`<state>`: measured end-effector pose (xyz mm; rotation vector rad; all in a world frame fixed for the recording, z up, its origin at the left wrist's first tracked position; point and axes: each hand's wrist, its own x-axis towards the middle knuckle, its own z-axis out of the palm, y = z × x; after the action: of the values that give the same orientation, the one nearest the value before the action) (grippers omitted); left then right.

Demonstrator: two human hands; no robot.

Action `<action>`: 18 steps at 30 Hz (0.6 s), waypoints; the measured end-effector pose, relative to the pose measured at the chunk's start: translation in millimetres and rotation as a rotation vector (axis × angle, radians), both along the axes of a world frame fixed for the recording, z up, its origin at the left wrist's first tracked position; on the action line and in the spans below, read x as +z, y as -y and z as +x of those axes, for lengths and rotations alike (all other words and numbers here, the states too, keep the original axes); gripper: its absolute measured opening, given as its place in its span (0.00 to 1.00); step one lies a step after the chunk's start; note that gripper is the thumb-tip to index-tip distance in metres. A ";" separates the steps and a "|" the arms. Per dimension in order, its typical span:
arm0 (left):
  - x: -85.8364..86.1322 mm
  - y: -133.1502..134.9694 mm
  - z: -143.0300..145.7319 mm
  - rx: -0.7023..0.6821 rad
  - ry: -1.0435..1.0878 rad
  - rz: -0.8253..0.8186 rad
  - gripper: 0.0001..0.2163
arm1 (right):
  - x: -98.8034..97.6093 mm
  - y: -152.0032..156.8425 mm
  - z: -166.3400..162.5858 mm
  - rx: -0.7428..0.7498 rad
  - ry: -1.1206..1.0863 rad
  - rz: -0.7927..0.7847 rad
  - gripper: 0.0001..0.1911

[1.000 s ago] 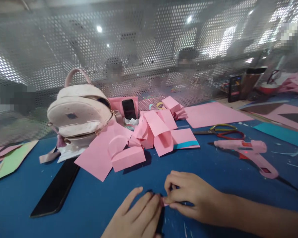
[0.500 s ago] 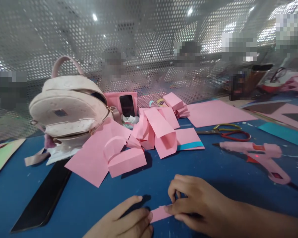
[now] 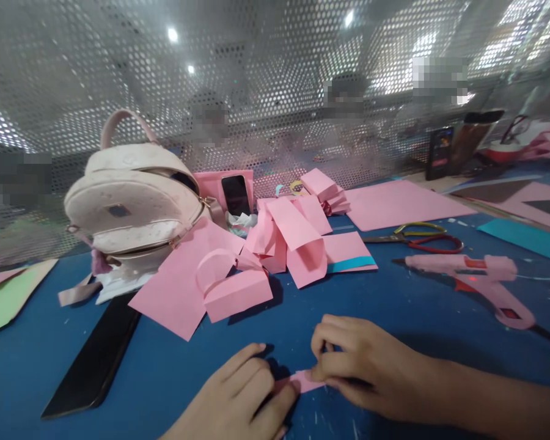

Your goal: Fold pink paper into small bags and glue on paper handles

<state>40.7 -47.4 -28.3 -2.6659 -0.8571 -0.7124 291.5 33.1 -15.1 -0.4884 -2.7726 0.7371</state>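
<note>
A narrow strip of pink paper (image 3: 308, 381) lies low over the blue table at the near edge, stretched between my two hands. My left hand (image 3: 250, 394) grips its left end with thumb and fingers, the index finger reaching forward. At the other end, my right hand (image 3: 348, 360) pinches the strip, its fingers curled. Parts of the strip are hidden under the fingertips. Just beyond my hands sits a folded pink paper box shape (image 3: 238, 296) with a curved paper loop (image 3: 211, 266), among more cut and folded pink paper (image 3: 297, 226).
To the right are a pink glue gun (image 3: 476, 275) with a lit red light and scissors (image 3: 421, 238). A pale backpack (image 3: 137, 201) and a black phone-like slab (image 3: 91, 360) stand and lie at left. A perforated metal screen (image 3: 266, 73) rises behind the blue table (image 3: 174, 391).
My left hand has shifted right along the strip, its thumb now nearer my right hand. The right hand stays pinched at its end. The view has tilted slightly.
</note>
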 end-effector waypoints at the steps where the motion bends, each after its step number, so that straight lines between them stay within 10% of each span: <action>1: -2.1 1.8 3.2 0.034 -0.015 -0.011 0.15 | 0.8 -1.0 0.3 0.000 0.012 -0.042 0.12; 18: -0.4 7.0 8.5 -0.045 -0.082 -0.067 0.13 | 2.9 0.9 3.2 -0.079 0.013 -0.066 0.05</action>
<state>49.2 -54.4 -28.8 -2.7607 -0.8155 -0.5895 294.7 32.2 -12.2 -0.6144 -2.7306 0.8123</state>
